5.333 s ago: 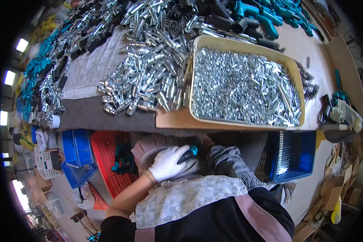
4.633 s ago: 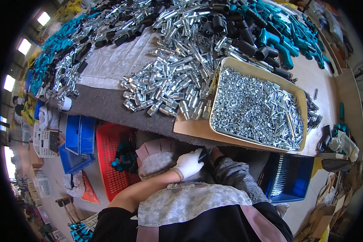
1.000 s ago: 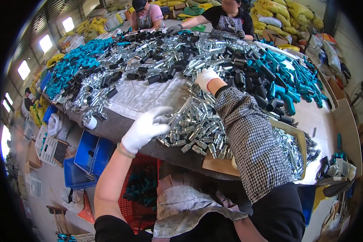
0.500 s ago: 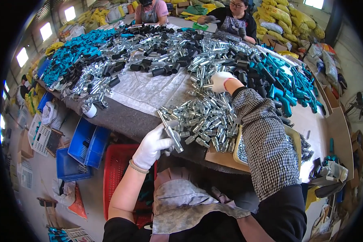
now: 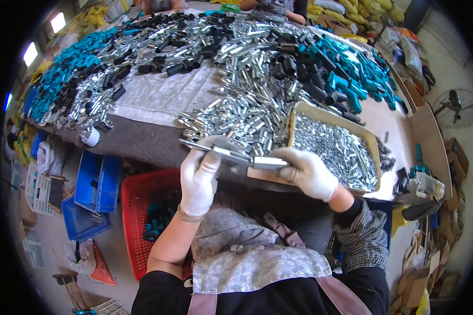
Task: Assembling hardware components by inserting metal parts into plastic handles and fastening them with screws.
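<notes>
Over the table's near edge, my gloved left hand (image 5: 198, 181) is closed around a slim shiny metal rod (image 5: 228, 154). My gloved right hand (image 5: 312, 176) pinches a short metal tube (image 5: 270, 163) in line with the rod's right end. The two parts meet or nearly meet; whether the rod enters the tube, I cannot tell. Just beyond my hands spreads a heap of silvery metal fittings (image 5: 236, 121). A cream tray (image 5: 335, 117) full of small metal pieces stands close behind my right hand.
Black tubes (image 5: 286, 65) and teal handles (image 5: 352, 68) are piled at the far right, with more teal parts (image 5: 71, 73) at far left. A red basket (image 5: 130, 226) and blue bins (image 5: 108, 181) sit below the table's left side. Two people work across the table.
My right hand has come back from the far pile to my left hand, bringing a metal tube. The rod has swung nearly level. The view has tipped downward, and the tray now shows fully.
</notes>
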The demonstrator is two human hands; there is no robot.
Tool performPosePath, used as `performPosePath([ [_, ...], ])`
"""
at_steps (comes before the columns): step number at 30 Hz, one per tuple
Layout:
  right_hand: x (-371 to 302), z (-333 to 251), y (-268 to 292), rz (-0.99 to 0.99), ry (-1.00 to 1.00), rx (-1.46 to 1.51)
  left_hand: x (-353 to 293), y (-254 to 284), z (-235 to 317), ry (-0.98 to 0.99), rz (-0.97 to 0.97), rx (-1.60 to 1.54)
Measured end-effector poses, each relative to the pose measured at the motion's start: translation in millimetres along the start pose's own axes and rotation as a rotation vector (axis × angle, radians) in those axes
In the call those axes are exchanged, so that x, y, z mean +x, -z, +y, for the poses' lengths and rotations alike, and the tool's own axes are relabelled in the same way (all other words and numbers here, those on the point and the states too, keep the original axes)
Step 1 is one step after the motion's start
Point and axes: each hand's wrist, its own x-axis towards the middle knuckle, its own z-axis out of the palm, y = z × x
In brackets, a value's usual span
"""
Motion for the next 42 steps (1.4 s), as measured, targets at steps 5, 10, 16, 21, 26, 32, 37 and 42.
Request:
performPosePath([
  [5, -50.6, 0.1, -36.4, -0.087, -0.231, 0.944, -19.8, -28.7, -20.6, 0.030, -0.342, 0.280],
  [10, -74.7, 1.7, -73.6, -0.136, -0.232, 1.384, -32.0, -37.4, -16.4, 0.276, -0.420, 0.191],
  [16, -77.0, 14.0, -26.9, 0.323, -0.060, 0.090, -36.4, -30.7, 6.3, -0.028, -0.107, 0.473],
  [21, -46.9, 70.0, 24.7, 0.512, 0.032, -0.741, -35.9, -36.2, 6.2, -0.007, -0.048, 0.390],
  [26, -36.5, 89.9, 45.9, 0.381, 0.131, -0.751, -35.6, -47.0, -0.4, 0.032, -0.029, 0.395],
  [32, -67.7, 75.6, 44.5, 0.919, 0.023, 0.486, -39.7, -48.4, -1.4, 0.029, 0.016, 0.414],
  [37, -121.8, 47.3, -6.5, 0.584, 0.007, 0.988, -37.2, -56.5, -6.8, -0.028, 0.040, 0.391],
  [42, -146.1, 14.2, -46.9, 0.353, -0.481, 1.202, -46.4, -68.5, -24.1, 0.058, -0.101, 0.381],
])
